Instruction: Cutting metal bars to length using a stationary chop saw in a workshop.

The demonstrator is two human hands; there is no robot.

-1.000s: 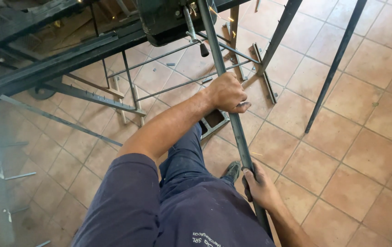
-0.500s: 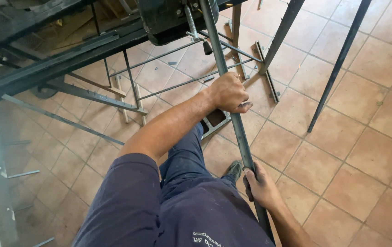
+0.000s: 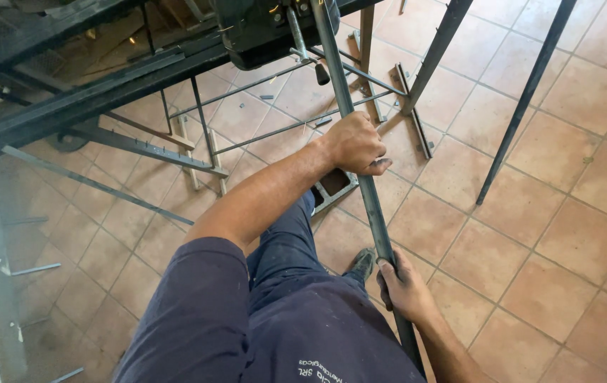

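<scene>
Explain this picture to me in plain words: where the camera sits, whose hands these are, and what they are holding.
The camera is worn on a person's head and looks down, so you see their own arms, dark blue shirt and trousers from above. Both bare hands grip one long dark metal bar that runs from a black machine at the top down past the body. The left hand is closed around the bar higher up; the right hand is closed around it lower down, near the waist. Below is a floor of terracotta tiles. On it stand black metal frames, and thin rods and small metal offcuts lie about. One shoe shows beside the bar.
</scene>
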